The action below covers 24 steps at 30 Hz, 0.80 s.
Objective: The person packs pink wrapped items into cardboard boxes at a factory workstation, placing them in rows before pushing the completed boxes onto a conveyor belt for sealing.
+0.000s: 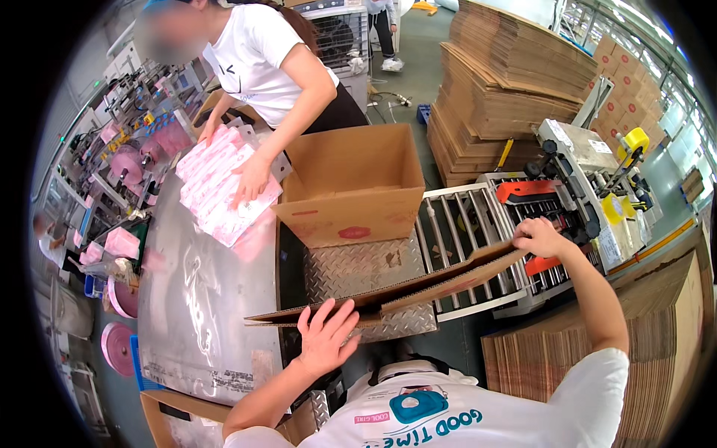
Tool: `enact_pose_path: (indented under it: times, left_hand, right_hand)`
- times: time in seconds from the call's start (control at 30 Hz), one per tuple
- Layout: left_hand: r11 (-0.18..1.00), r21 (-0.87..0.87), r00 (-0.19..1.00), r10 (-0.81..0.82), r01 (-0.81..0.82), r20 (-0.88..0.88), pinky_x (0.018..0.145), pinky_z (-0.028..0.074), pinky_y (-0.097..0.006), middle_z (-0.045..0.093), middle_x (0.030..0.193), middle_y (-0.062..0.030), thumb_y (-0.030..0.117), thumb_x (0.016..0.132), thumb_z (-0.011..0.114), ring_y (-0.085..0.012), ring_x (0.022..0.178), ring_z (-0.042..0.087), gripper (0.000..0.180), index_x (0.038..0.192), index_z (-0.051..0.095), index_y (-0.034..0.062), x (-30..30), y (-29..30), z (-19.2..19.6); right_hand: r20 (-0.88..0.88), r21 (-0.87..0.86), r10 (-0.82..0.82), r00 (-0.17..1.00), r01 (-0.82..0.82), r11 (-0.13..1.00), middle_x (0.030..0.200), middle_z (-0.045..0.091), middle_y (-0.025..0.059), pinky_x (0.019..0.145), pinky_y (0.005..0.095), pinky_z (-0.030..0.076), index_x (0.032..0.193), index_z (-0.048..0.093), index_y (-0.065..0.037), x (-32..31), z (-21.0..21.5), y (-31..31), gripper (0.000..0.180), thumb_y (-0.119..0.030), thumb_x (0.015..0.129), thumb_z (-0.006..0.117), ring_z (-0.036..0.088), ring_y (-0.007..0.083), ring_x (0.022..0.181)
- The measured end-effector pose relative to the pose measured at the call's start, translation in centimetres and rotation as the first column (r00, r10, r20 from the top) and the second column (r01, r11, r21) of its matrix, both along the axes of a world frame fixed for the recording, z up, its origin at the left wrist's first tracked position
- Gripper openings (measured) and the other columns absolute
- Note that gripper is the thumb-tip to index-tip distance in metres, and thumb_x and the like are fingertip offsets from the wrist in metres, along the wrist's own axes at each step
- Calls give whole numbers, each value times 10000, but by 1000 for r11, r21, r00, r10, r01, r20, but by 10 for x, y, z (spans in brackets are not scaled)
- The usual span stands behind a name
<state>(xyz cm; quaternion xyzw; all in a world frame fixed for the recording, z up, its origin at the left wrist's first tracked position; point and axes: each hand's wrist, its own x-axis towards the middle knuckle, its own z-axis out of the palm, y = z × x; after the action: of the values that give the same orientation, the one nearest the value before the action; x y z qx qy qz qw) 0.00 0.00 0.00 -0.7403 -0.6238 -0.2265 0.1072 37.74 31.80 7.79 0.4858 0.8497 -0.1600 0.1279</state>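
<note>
white shirt cloth (pixel 515 411) lies nearest, below the fingers of both hands. well to the left of the left fingers are pink reels (pixel 119 349); closer, to their lower left, sits a low box (pixel 155 418) with clear plastic in it. a metal table (pixel 202 313) spreads just left of those fingers, and on its far end lie pink packs (pixel 216 187), where a co-worker (pixel 269 60) leans over with one spread hand on top. the left hand (pixel 328 340) has its fingers spread at the left end of a flat box (pixel 455 284); whether they press on it i cannot tell. beyond those fingers stands an open box (pixel 351 216) on a ridged metal plate (pixel 358 261). the flat box slants up from the left fingers to the right ones, gaping a little along its top edge. rollers (pixel 455 224) run behind it, left of the right fingers; a tall cardboard stack (pixel 508 97) rises beyond. the right hand (pixel 541 237) has bent fingers pinching the flat box's right end. past those fingers is a machine (pixel 579 145); below them, to the right, another stack (pixel 590 351).
</note>
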Motion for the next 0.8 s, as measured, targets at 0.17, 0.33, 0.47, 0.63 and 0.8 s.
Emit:
enact_pose_path:
  times: [0.17, 0.33, 0.47, 0.63, 0.8]
  left_hand:
    - [997, 53, 941, -64, 49, 332, 944, 246, -399, 544, 666, -4, 184, 644, 676, -185, 800, 536, 85, 692, 621, 139, 7, 7, 20]
    - [930, 145, 855, -368, 338, 365, 802, 346, -372, 499, 546, -14, 127, 632, 661, -189, 615, 505, 242, 479, 475, 103, 0, 36, 50]
    - [742, -51, 706, -611, 669, 358, 758, 389, -336, 489, 481, -26, 196, 742, 671, -195, 551, 469, 317, 473, 532, 102, 30, 51, -25]
    - [468, -823, 858, -512, 321, 44, 854, 383, -419, 659, 749, -129, 347, 846, 523, -285, 774, 606, 368, 726, 682, 38, 59, 76, -125]
    - [781, -344, 848, -432, 522, 306, 823, 430, -378, 613, 835, -91, 235, 837, 559, -264, 895, 562, 188, 805, 627, 62, 29, 68, -115]
  right_hand:
    - [323, 331, 112, 940, -223, 917, 766, 652, 113, 739, 395, 477, 781, 690, -106, -18, 7, 9, 343, -442, 772, 621, 627, 288, 833]
    - [333, 408, 89, 939, -228, 884, 780, 667, 121, 674, 396, 503, 693, 682, -95, -42, 32, -13, 261, -298, 803, 559, 651, 279, 762]
    - [430, -73, 265, 863, -259, 963, 908, 674, 144, 807, 386, 496, 876, 700, -75, -87, -17, -67, 425, -425, 874, 459, 644, 292, 900]
    - [176, -468, 265, 948, -156, 870, 1046, 627, 213, 861, 393, 463, 1029, 650, -29, -46, -92, -72, 674, -642, 828, 454, 592, 336, 1009]
    - [-340, -714, 590, 732, -609, 345, 1402, 371, 190, 1038, 338, 339, 1381, 304, -5, -25, -49, -132, 869, -582, 794, 583, 416, 307, 1258]
